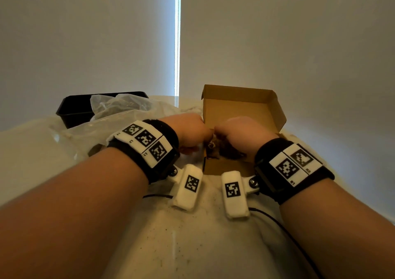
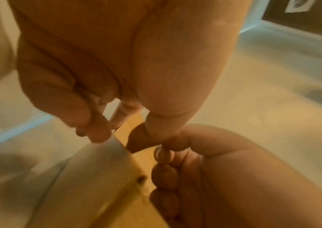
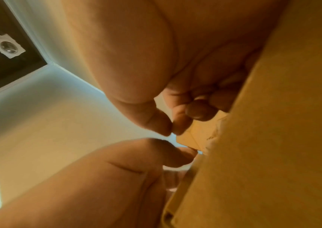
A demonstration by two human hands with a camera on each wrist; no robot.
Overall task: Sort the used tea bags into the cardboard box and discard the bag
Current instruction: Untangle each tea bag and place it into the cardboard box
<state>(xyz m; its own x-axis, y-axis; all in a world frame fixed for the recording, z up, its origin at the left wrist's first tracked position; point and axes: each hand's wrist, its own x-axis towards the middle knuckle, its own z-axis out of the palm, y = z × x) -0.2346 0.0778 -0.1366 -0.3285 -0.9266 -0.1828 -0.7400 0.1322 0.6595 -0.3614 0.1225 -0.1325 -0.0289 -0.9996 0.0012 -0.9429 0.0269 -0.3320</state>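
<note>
An open cardboard box [image 1: 239, 105] stands mid-table with its lid upright. Brown used tea bags [image 1: 224, 151] lie clumped in its near left corner. My left hand [image 1: 208, 133] and right hand [image 1: 217, 132] meet knuckle to knuckle just above that clump, all fingers curled. In the left wrist view my left hand [image 2: 154, 138] pinches thumb to forefinger over the box edge [image 2: 136, 155]. The right hand [image 3: 171, 131] pinches thumb against fingertip beside the box wall [image 3: 273, 138]. A tea bag with a pale tag [image 1: 211, 145] hangs under the pinches; the held part is hidden.
A crumpled clear plastic bag [image 1: 119, 110] with dark bits inside lies left of the box, partly over a black tray [image 1: 70, 112] at the back left. Tea crumbs dot the pale table [image 1: 181, 236] near me. A thin black cable [image 1: 277, 221] runs under my right forearm.
</note>
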